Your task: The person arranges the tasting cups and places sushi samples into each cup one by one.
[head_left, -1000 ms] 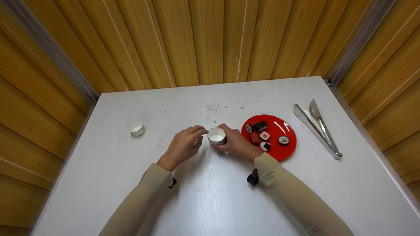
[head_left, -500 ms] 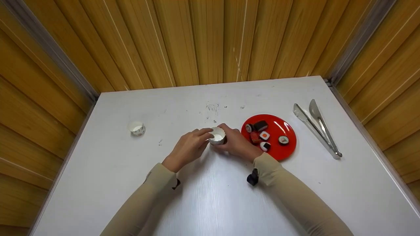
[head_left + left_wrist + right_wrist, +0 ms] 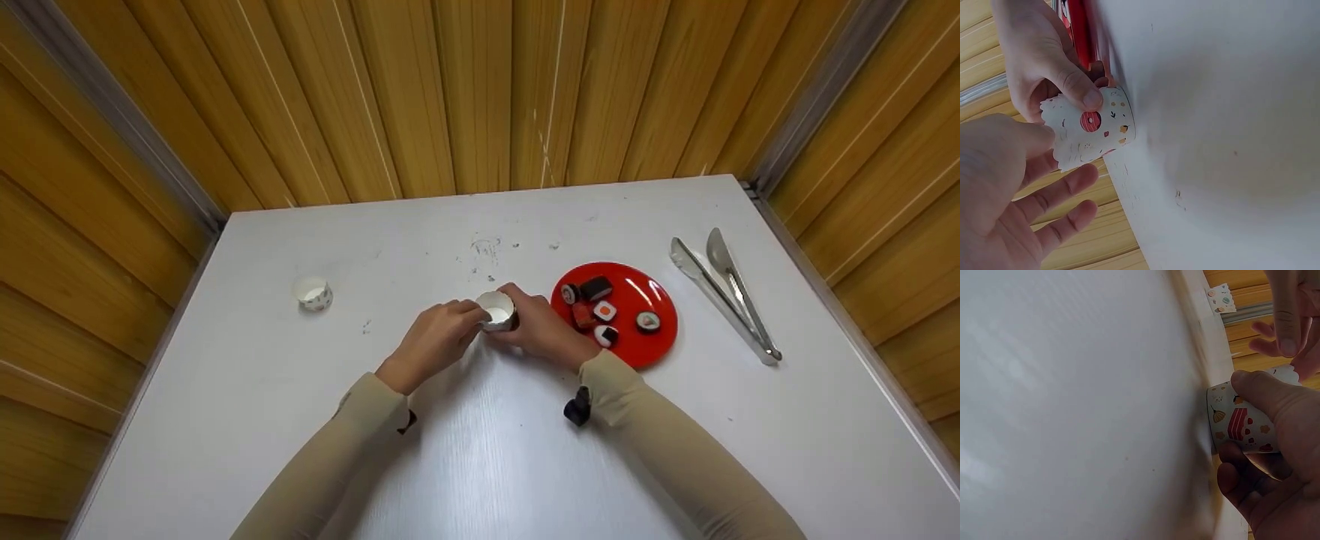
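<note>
1. While we grip the paper cup (image 3: 497,309) from its right with our right hand (image 3: 541,326), our left hand (image 3: 439,334) pinches its left rim.
2. Between both hands, about equally near, the cup stands roughly upright, mouth up.
3. Right of our right hand lies the red plate (image 3: 660,345); well left of our left hand, a second cup (image 3: 313,294).

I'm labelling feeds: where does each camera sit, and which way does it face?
Head: worn on the head, facing forward and down at the table; left hand, right hand and sleeves show.
Left wrist: worn there, facing the held cup; both hands show.
Right wrist: worn there, facing that cup; both hands show.
Shared: both wrist views show the right hand gripping the cup.
</note>
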The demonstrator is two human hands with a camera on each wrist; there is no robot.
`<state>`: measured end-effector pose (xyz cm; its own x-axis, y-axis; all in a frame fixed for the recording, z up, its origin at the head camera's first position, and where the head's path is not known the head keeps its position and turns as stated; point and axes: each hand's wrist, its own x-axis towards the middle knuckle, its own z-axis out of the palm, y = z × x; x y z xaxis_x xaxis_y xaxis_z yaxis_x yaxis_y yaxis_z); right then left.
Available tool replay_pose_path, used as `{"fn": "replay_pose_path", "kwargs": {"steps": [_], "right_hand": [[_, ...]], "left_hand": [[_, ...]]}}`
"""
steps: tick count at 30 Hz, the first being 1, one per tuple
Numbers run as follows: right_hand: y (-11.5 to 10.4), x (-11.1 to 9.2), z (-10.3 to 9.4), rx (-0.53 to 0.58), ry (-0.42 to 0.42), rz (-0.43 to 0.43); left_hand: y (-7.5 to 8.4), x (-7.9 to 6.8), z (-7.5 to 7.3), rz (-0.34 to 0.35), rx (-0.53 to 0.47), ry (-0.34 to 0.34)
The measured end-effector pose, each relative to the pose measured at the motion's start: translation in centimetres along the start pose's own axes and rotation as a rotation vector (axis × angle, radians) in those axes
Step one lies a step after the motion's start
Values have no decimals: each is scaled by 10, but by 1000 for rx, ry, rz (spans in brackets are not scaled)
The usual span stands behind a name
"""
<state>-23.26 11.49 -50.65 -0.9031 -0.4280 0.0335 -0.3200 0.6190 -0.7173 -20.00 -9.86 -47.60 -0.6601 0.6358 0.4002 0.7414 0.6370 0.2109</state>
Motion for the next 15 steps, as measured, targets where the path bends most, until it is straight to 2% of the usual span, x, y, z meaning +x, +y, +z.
{"fn": "replay_pose_path", "kwargs": {"steps": [15], "right_hand": [[1, -1, -1, -8, 2, -10]], "left_hand": [[3, 4, 2, 0, 86, 10]]}}
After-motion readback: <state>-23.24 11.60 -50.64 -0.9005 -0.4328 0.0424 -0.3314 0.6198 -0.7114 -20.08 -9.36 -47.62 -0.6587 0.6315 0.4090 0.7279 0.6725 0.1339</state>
